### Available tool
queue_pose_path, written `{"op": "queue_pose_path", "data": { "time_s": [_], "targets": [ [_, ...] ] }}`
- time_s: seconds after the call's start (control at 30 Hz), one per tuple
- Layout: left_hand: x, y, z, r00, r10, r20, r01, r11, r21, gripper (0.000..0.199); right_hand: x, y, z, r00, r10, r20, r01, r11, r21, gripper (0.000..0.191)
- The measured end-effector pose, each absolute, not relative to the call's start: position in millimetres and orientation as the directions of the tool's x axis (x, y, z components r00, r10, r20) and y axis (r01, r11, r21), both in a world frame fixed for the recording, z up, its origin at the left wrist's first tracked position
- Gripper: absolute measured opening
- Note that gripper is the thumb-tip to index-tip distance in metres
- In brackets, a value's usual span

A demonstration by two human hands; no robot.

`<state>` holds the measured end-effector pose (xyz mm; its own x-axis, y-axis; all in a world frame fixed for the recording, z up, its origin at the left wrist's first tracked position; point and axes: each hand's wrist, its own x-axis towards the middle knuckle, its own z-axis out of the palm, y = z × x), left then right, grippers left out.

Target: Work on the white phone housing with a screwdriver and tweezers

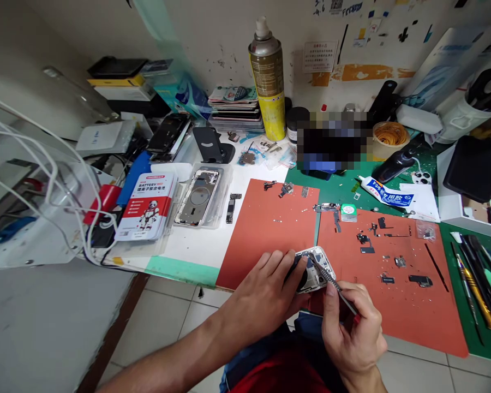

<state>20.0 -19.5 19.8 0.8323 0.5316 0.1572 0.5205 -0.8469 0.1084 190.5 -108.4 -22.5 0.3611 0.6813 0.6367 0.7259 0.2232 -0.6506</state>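
Note:
My left hand (274,278) is closed around an opened phone housing (319,273) with a pale frame and inner parts showing. It holds the housing tilted at the front edge of the red-brown mats, its fingers covering the left part. My right hand (352,327) pinches a pair of grey metal tweezers (330,279), whose tips reach the upper inside of the housing. Whether the tips grip anything is too small to tell. On the right mat (413,322) lie several small phone parts, among them a dark module (420,281) and a flex cable piece (337,218).
Left of the mats lie another phone housing (198,196) in a clear tray and a battery box (147,207). A spray can (268,82) stands behind, near a phone stand (211,146). Rightward are a glue tube (387,192), a white box (474,210), brushes and tools (472,281).

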Motion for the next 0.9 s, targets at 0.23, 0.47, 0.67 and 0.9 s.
{"op": "queue_pose_path", "data": {
  "time_s": [0.23,0.47,0.67,0.9],
  "targets": [
    [18.7,-16.9,21.2,0.841,0.523,0.137,0.508,-0.852,0.129,0.050,189.4,-106.6,-17.4,0.299,0.677,0.672,0.767,0.249,-0.592,0.039],
    [18.2,-15.1,23.2,0.844,0.520,0.130,0.501,-0.852,0.156,0.050,190.1,-108.3,-20.0,0.235,0.655,0.718,0.814,0.271,-0.514,0.041],
    [19.0,-13.9,23.4,0.843,0.520,0.140,0.498,-0.851,0.165,0.050,187.6,-108.8,-22.9,0.234,0.646,0.726,0.817,0.274,-0.508,0.042],
    [19.1,-15.4,21.4,0.842,0.519,0.149,0.499,-0.853,0.150,0.050,186.5,-111.5,-25.2,0.275,0.640,0.717,0.794,0.269,-0.545,0.040]
  ]
}}
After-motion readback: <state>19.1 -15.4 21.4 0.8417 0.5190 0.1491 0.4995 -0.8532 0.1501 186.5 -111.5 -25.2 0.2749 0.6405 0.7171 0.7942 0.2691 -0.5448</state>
